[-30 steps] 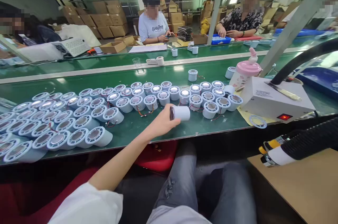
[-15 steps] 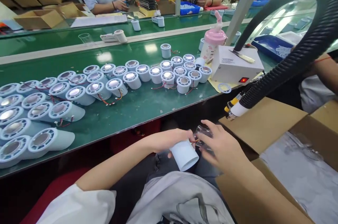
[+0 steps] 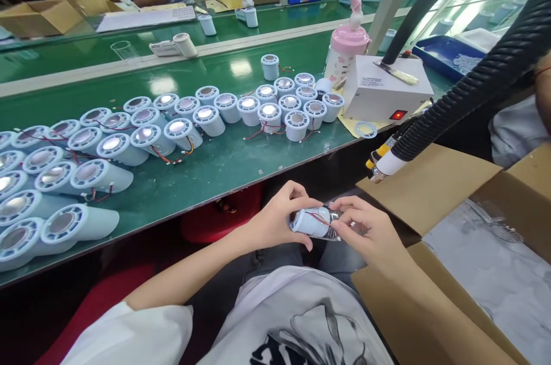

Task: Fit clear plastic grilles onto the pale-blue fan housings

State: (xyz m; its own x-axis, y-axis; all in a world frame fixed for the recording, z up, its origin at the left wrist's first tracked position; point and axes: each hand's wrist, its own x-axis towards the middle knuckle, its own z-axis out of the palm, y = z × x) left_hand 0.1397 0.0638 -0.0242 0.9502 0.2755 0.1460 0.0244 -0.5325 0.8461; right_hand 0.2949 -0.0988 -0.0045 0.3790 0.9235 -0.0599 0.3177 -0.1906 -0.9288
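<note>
Above my lap, my left hand [image 3: 276,219] is wrapped round a light blue cylindrical housing [image 3: 309,225], which lies on its side. Thin red and dark wires [image 3: 319,217] run along the housing's side. My right hand [image 3: 369,226] pinches a clear plastic cylinder [image 3: 334,230] at the housing's right end. The two parts meet or overlap there; how far one sits inside the other I cannot tell. Many similar blue housings [image 3: 101,174] stand in rows on the green bench [image 3: 202,177], with round silvery discs in their tops and wires trailing from several.
A black ribbed hose [image 3: 462,86] with a nozzle hangs at the right, beside a white box with a lit red switch [image 3: 398,115]. An open carton [image 3: 408,198] with white sheeting is by my right arm. A pink-lidded bottle [image 3: 348,46] stands behind. Two people work across the bench.
The blue housing has turned from slanting downward to lying sideways, its wires now showing. My right hand has brought the clear plastic cylinder against its end. The view has shifted slightly.
</note>
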